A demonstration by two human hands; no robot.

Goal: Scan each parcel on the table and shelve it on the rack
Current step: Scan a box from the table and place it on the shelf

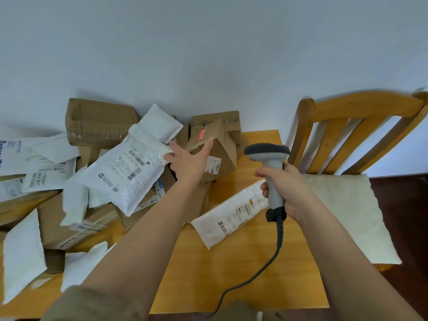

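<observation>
Cardboard box (217,154) steadied by the flat, open left hand (187,158); right hand (284,188) grips the barcode scanner (271,172), aiming at it.

Parcels (120,179) left on table (243,262), chair (356,126) right

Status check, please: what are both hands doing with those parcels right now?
Right hand grips scanner. Left hand open, reaching to small cardboard box. Red scan light on box. White mailers heaped alongside.

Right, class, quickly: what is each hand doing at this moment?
Left hand: open, fingers straight, reaching to the small box.
Right hand: gripping the scanner handle.
</observation>
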